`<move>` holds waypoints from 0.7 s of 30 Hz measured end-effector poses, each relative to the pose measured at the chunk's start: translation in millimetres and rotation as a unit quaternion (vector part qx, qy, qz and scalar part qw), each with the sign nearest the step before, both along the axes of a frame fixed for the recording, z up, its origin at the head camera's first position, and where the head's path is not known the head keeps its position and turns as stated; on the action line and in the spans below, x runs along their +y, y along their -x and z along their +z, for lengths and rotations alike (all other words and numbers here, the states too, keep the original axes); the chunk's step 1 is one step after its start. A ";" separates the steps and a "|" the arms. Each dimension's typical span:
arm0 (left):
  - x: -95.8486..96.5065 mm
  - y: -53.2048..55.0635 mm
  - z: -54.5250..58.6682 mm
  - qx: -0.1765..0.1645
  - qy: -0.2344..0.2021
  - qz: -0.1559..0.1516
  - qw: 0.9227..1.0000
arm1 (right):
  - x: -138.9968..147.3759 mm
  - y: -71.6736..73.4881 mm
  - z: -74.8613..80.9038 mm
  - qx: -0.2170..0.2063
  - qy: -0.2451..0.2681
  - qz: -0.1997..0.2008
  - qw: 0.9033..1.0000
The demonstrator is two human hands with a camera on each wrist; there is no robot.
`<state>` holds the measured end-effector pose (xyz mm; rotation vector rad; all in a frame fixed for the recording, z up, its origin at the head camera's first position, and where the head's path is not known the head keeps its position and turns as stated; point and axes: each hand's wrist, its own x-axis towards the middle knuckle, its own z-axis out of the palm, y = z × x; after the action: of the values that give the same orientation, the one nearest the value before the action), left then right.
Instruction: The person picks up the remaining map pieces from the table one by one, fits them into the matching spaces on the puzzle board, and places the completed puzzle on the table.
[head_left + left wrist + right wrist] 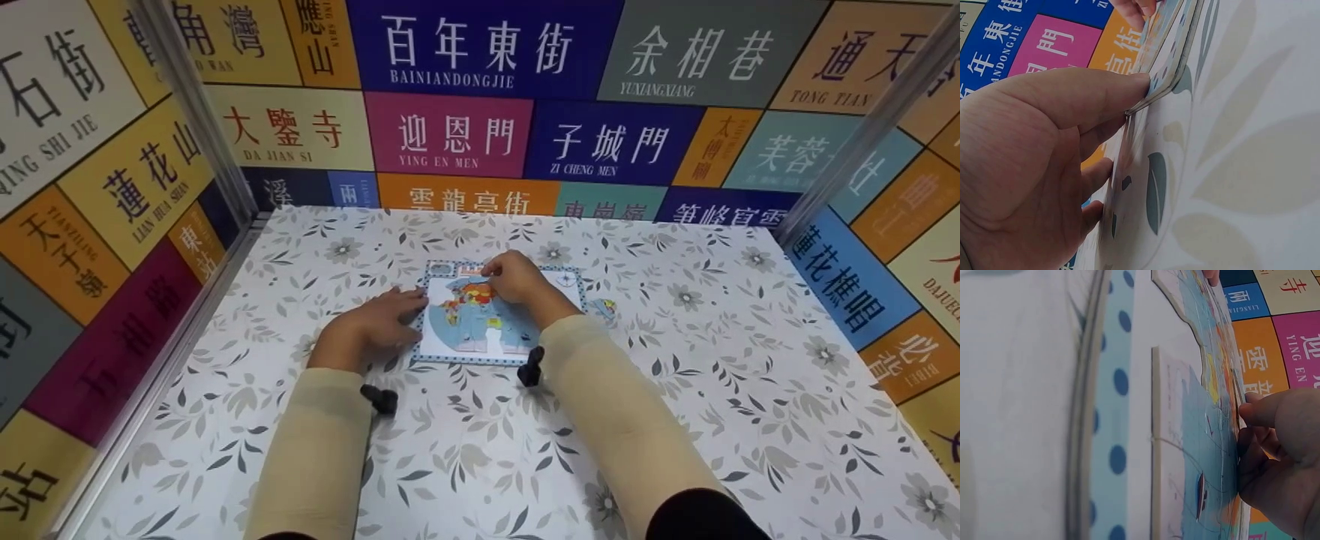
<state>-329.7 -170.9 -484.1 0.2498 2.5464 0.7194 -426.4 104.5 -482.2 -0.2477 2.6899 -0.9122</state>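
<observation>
A jigsaw board (469,358) with a blue dotted border and a world map lies flat on the table. My left hand (375,322) rests at its left edge, fingers extended; in the left wrist view the thumb (1123,84) touches the board's corner. Over the map's upper part, my right hand (516,277) pinches a thin puzzle piece (1238,385) between thumb and fingertips, its face mostly hidden. Fitted map pieces (1185,422) lie below that hand. A white gap shows at the map's lower middle.
A loose puzzle piece (602,309) lies just right of the board. The table (465,457) wears a leaf-and-flower cover. Panels with street-name signs (480,49) stand behind and on both sides. Each wrist bears a small black camera (531,367).
</observation>
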 end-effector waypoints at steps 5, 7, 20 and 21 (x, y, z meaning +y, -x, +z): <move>1.5 0.1 -1.0 -0.002 -0.003 0.006 1.000 | -0.8 -0.2 0.4 -0.009 -0.003 -0.009 1.000; 1.3 -0.2 -0.6 -0.003 -0.004 0.009 1.000 | -1.0 -0.3 0.8 -0.011 -0.004 -0.011 1.000; 0.3 0.8 1.0 -0.020 -0.013 0.013 1.000 | -2.9 2.7 4.7 -0.060 -0.005 -0.035 0.998; 0.2 0.9 1.3 -0.023 -0.015 0.016 1.000 | -3.0 2.8 4.6 -0.061 -0.004 -0.036 0.997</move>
<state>-330.6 -170.8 -482.9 0.2011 2.5035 0.7672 -429.3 101.6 -477.6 -0.0915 2.6037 -0.9074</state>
